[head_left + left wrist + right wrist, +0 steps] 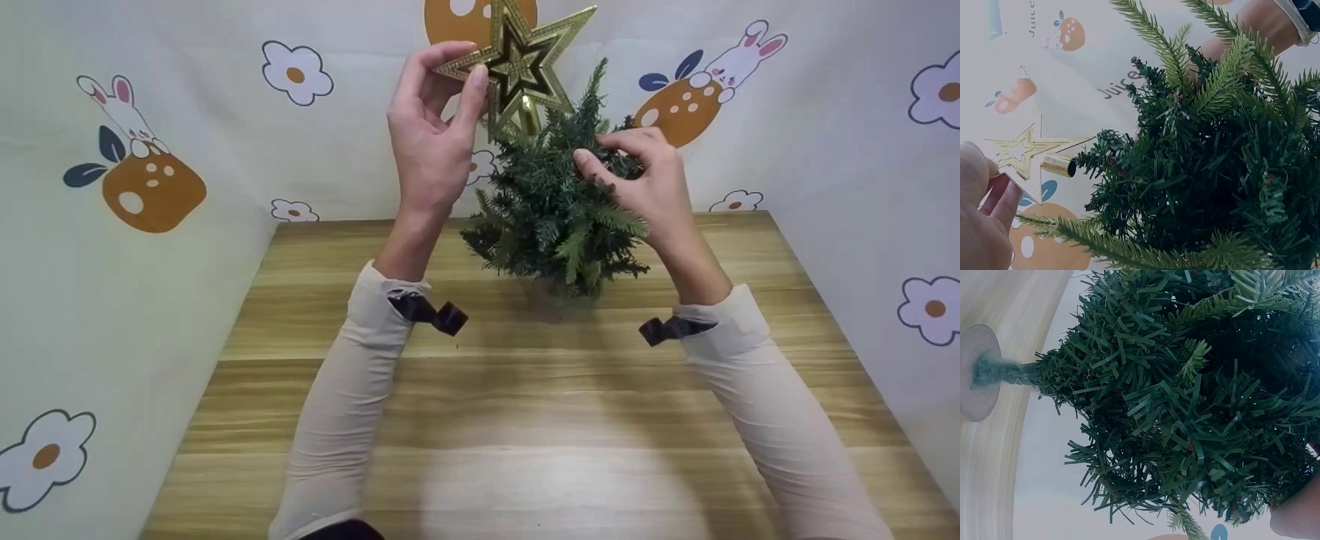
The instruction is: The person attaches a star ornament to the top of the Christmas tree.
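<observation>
A gold star tree topper (521,64) is pinched by one point between the thumb and fingers of my left hand (435,142). Its short gold tube (1061,165) faces the branches in the left wrist view. Close to the star stands a small artificial Christmas tree (555,202), upright, its tip rising just right of the star. My right hand (654,176) grips the tree's upper right branches with thumb and fingers; foliage hides some fingertips. In the right wrist view, the round base (979,396) supports a thin, green-wrapped trunk (1016,373).
The tree stands towards the back of a wood-grain table (525,420). Behind and beside it hangs pale cloth (360,112) printed with rabbits, oranges and flowers. Dark straps (427,309) sit on both wrists over light sleeves.
</observation>
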The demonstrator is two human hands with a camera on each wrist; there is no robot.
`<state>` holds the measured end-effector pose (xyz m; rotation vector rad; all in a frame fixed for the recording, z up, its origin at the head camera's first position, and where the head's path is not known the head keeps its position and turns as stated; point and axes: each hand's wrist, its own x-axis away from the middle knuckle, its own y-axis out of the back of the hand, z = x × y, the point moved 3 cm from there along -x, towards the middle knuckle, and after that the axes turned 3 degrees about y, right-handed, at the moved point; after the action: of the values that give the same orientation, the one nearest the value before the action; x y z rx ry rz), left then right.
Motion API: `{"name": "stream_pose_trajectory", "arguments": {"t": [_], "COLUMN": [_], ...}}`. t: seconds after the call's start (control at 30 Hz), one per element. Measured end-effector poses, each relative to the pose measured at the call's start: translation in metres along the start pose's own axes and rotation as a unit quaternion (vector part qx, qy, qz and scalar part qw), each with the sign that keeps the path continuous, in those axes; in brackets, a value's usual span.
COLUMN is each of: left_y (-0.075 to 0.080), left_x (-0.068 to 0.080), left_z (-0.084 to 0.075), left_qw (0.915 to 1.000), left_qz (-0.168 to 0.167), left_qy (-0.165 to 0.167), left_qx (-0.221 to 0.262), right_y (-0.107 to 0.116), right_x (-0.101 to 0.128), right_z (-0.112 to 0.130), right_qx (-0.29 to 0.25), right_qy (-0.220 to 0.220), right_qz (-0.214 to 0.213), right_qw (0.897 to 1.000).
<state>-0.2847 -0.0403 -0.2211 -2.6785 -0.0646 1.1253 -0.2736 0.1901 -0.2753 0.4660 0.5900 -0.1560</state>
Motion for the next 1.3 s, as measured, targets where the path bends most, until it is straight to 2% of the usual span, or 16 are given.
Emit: {"name": "stream_pose_trajectory", "arguments": {"t": [0.17,0.4,0.63,0.8,1.3], "left_y": [-0.006,-0.012,-0.022,-0.03,-0.051], "left_x": [-0.003,-0.008,-0.012,-0.014,-0.018], "left_z": [-0.001,0.003,0.004,0.005,0.007], "left_qw": [0.9999,0.9997,0.9994,0.999,0.9985], "left_qz": [0.007,0.016,0.031,0.04,0.039], "left_qy": [-0.014,-0.015,-0.015,-0.021,-0.038], "left_qx": [0.0,-0.015,-0.005,0.006,-0.008], "right_y": [0.0,-0.001,-0.002,-0.003,-0.003], "right_x": [0.0,0.0,-0.001,0.0,0.0], "right_z": [-0.001,-0.001,0.0,0.0,-0.002], "right_qx": [-0.003,-0.003,-0.004,-0.008,-0.026], "right_qy": [0.0,-0.004,0.017,0.014,-0.001], "right_qz": [0.0,0.002,-0.009,-0.008,-0.008], "right_qw": [1.0,1.0,1.0,1.0,1.0]}}
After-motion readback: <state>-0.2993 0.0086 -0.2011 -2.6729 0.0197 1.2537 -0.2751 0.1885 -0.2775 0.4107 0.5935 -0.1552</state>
